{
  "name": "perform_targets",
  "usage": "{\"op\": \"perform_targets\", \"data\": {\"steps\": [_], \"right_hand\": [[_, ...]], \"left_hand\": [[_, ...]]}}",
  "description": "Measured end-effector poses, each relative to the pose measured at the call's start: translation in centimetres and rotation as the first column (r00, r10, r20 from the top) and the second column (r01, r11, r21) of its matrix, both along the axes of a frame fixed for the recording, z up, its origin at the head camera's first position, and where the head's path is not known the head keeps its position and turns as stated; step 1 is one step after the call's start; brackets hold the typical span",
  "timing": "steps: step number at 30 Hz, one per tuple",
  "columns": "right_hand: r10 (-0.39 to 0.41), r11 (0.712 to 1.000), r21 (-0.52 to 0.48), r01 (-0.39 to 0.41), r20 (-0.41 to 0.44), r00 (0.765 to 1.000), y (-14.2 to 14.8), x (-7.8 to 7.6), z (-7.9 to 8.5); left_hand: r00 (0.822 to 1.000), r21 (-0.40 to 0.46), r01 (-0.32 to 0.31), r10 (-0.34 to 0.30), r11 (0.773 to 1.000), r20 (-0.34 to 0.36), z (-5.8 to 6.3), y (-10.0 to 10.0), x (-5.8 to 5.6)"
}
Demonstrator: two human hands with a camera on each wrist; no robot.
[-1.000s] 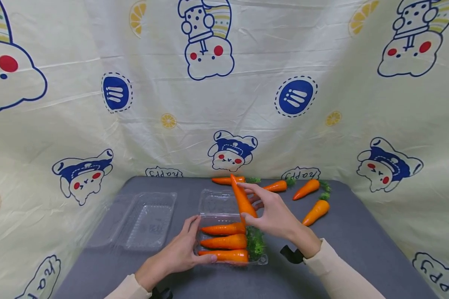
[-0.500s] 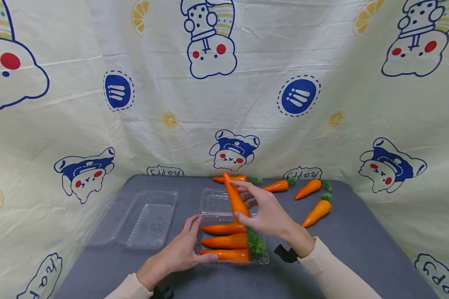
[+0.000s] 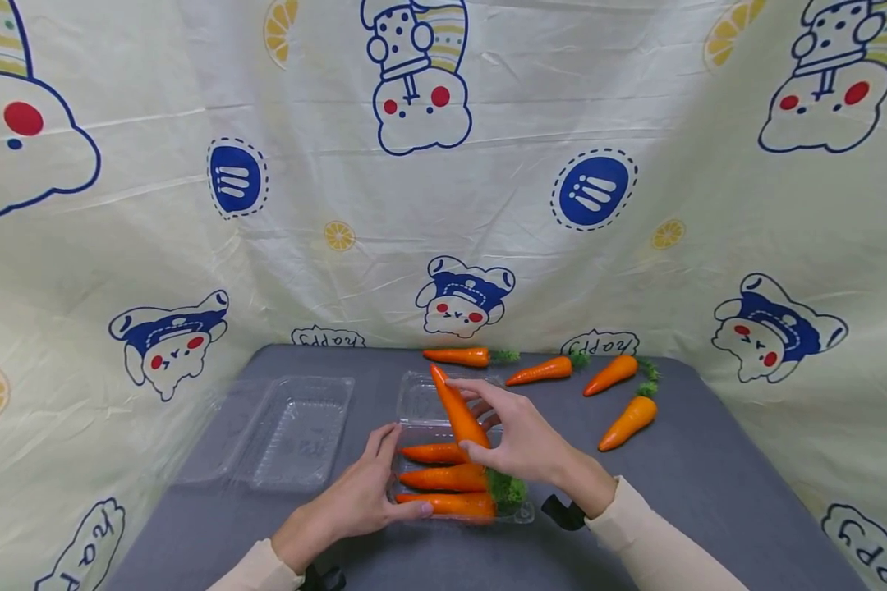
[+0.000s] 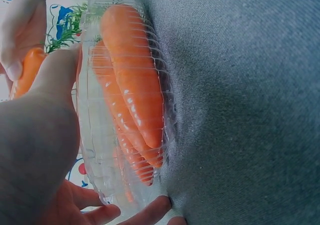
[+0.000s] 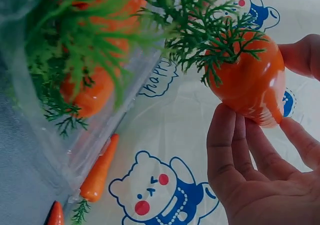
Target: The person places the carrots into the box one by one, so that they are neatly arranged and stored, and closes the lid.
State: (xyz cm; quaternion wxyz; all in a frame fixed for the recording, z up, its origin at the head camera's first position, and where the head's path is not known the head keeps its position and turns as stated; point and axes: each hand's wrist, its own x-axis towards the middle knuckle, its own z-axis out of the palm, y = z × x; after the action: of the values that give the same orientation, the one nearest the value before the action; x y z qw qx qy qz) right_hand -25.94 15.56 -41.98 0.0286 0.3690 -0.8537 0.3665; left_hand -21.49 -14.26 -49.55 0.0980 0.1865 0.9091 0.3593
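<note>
A clear plastic clamshell box (image 3: 521, 515) sits open on the grey table, with three orange carrots (image 3: 447, 477) side by side in its base. Their green tops lie toward the right. My left hand (image 3: 355, 497) grips the box at its left end, the thumb over the near rim and the fingers round the far corner; the left wrist view shows the carrots (image 4: 135, 70) through the ribbed wall. Between thumb and fingers my right hand (image 3: 525, 431) holds another carrot (image 3: 458, 410) tilted above the box, its tip up and away. Its leafy top (image 5: 200, 35) shows in the right wrist view.
A second clear box (image 3: 296, 435) stands open at the left. Behind and to the right lie several loose carrots, among them one at the back edge (image 3: 458, 356) and one at the right (image 3: 628, 423). A printed cloth (image 3: 443, 205) hangs round the table.
My right hand has moved left and lowered the carrot closer over the box, partly covering the rearmost carrot there. The left hand keeps its hold on the box.
</note>
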Motion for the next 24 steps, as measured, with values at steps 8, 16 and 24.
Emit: {"op": "perform_targets", "data": {"steps": [8,16,24], "right_hand": [[0.042,0.998,0.049,-0.043,0.025,0.999,0.2,-0.1,-0.7],[0.086,0.992,0.084,-0.092,0.072,0.994,0.4,0.0,-1.2],[0.105,0.982,0.143,-0.12,0.113,0.988,0.2,0.2,-2.1]], "left_hand": [[1.0,0.004,-0.008,0.008,1.0,-0.002,0.1,-0.1,0.2],[1.0,0.008,-0.02,0.02,1.0,-0.015,0.0,-0.1,0.4],[1.0,0.023,-0.013,0.014,1.0,-0.017,0.0,-0.1,0.4]]}}
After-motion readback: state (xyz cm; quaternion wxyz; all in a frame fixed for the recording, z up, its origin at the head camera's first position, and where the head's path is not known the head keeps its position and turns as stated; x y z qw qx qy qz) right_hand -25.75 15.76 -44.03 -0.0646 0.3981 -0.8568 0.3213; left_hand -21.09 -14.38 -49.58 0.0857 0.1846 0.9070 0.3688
